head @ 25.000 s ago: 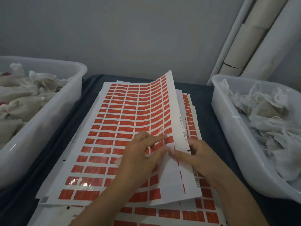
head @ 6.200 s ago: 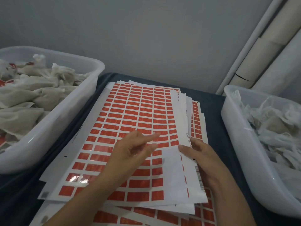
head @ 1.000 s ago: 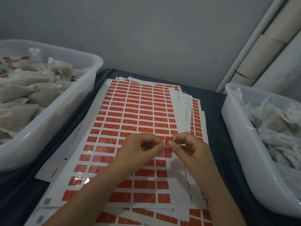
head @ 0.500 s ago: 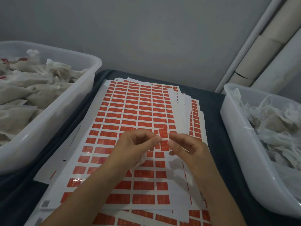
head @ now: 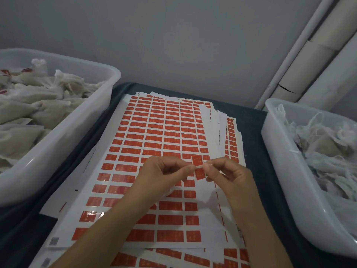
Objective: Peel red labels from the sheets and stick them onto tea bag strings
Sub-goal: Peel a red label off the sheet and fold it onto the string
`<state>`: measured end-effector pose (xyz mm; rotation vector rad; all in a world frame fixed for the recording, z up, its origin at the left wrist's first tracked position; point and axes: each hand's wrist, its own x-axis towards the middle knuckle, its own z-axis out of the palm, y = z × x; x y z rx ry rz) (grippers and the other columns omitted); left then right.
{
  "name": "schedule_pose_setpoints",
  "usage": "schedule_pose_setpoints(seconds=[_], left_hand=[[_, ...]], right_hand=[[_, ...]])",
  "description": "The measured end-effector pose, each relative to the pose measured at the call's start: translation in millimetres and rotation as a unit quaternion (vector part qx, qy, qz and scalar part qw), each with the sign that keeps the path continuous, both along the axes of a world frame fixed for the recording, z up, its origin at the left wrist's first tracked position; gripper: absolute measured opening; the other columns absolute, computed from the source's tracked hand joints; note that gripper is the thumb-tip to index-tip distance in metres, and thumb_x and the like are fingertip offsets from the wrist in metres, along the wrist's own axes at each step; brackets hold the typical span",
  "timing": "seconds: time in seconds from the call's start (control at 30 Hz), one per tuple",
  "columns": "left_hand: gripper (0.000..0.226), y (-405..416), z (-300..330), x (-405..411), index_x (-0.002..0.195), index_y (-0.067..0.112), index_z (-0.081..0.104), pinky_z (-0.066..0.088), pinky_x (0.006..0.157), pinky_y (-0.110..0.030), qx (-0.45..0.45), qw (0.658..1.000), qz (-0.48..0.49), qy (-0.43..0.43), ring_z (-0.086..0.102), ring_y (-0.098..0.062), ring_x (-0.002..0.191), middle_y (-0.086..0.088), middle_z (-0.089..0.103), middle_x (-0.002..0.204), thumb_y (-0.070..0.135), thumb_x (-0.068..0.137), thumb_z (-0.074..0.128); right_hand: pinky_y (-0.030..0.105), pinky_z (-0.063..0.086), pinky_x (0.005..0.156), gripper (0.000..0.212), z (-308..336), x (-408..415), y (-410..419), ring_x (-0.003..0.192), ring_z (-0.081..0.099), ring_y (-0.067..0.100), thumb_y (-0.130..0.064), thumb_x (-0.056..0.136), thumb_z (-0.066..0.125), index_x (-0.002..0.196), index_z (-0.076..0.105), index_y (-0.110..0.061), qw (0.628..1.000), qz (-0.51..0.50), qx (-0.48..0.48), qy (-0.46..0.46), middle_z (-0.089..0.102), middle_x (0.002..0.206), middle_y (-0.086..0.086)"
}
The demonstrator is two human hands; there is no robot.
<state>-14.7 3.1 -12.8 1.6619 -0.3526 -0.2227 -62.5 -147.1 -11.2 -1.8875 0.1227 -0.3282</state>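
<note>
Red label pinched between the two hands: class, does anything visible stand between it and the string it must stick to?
Nothing visible does. The red label sits at the string stretched between the left hand and right hand.

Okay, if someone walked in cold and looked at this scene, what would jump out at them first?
Probably the stack of sheets of red labels spread across the middle of the dark table. Just above it, the left hand and right hand meet, pinching a single peeled red label between their fingertips. A white bin of tea bags sits on the left and another on the right.
</note>
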Motion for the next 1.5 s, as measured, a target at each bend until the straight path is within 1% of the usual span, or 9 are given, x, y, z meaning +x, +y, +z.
schedule_pose_setpoints(seconds=[0.17,0.27,0.37,0.5,0.77,0.83,0.9,1.03,1.5], left_hand=[[0.026,-3.0,-1.8,-3.0,0.084,0.044,0.062,0.040,0.055,0.001,0.060,0.992,0.037,-0.101,0.056,0.012,0.070,0.027,0.059,0.055,0.049,0.059,0.057],[0.032,-3.2,-4.2,-5.2,0.092,0.049,0.045,0.040,0.056,0.002,0.095,0.975,0.054,-0.194,0.056,0.003,0.066,0.024,0.049,0.061,0.049,0.063,0.058],[0.022,-2.1,-7.6,-6.7,0.096,0.035,0.056,0.038,0.047,0.003,0.145,0.933,0.031,-0.329,0.040,0.002,0.043,0.029,0.045,0.066,0.038,0.076,0.063],[0.031,-1.0,-14.8,-7.1,0.098,0.013,0.071,0.041,0.058,-0.003,0.179,0.907,0.008,-0.381,0.045,0.006,0.055,0.006,0.068,0.068,0.023,0.069,0.067],[0.024,1.0,-12.6,-6.8,0.095,0.019,0.072,0.042,0.055,0.001,0.141,0.932,0.036,-0.331,0.052,0.010,0.055,0.014,0.068,0.073,0.030,0.077,0.061],[0.019,0.5,-7.3,-9.5,0.086,0.035,0.070,0.044,0.057,0.000,0.088,0.965,0.055,-0.239,0.058,0.005,0.056,0.030,0.062,0.071,0.039,0.070,0.060],[0.009,-1.4,1.4,-10.9,0.066,0.046,0.068,0.044,0.058,-0.001,-0.016,0.993,0.077,-0.092,0.062,0.006,0.070,0.028,0.065,0.063,0.046,0.060,0.061],[0.012,-0.2,7.7,-7.9,0.062,0.028,0.075,0.046,0.047,-0.008,-0.175,0.978,0.057,0.102,0.057,0.002,0.048,0.014,0.060,0.047,0.032,0.057,0.065],[0.028,-2.0,-2.5,-8.0,0.070,0.022,0.077,0.036,0.042,-0.013,-0.224,0.963,0.010,0.147,0.036,-0.005,0.039,0.007,0.044,0.039,0.041,0.051,0.069]], right_hand=[[-0.002,0.042,0.062,0.022,-2.5,0.3,-0.8,0.078,0.061,-0.006,-0.043,0.066,0.056,0.078,0.064,-0.026,1.000,-0.019,0.017,0.008,0.067,0.076,-0.021],[-0.001,0.043,0.062,0.026,-2.6,-0.1,-1.2,0.075,0.062,-0.002,-0.045,0.064,0.056,0.077,0.065,-0.024,0.999,-0.012,0.035,0.026,0.067,0.072,-0.018],[-0.002,0.041,0.061,0.027,-1.4,-0.6,-1.1,0.076,0.062,-0.001,-0.044,0.065,0.055,0.078,0.066,-0.023,0.999,-0.011,0.046,0.027,0.068,0.074,-0.016],[0.000,0.043,0.063,0.019,0.8,-0.3,-0.5,0.078,0.062,-0.003,-0.040,0.068,0.056,0.077,0.064,-0.025,1.000,0.020,0.016,0.009,0.067,0.072,-0.020],[0.002,0.044,0.073,0.006,-0.2,-2.1,-2.7,0.091,0.059,-0.005,-0.039,0.079,0.063,0.079,0.058,-0.041,0.988,0.000,-0.133,-0.076,0.063,0.083,-0.026],[0.003,0.046,0.073,0.009,2.1,-3.2,-3.4,0.091,0.061,-0.003,-0.040,0.078,0.066,0.082,0.059,-0.036,0.993,-0.033,-0.076,-0.083,0.067,0.083,-0.022],[0.003,0.046,0.070,0.017,5.5,-4.2,-3.4,0.089,0.063,-0.001,-0.042,0.076,0.067,0.085,0.060,-0.030,0.995,-0.059,0.013,-0.084,0.066,0.090,-0.022],[0.001,0.044,0.069,0.028,5.0,-2.7,10.5,0.091,0.062,-0.004,-0.042,0.065,0.060,0.087,0.060,-0.024,0.996,-0.020,0.075,-0.049,0.066,0.092,-0.025],[0.009,0.050,0.067,0.023,-2.5,-2.7,18.4,0.084,0.068,0.005,-0.035,0.064,0.066,0.085,0.063,-0.025,0.988,0.001,0.140,-0.058,0.071,0.086,-0.020]])
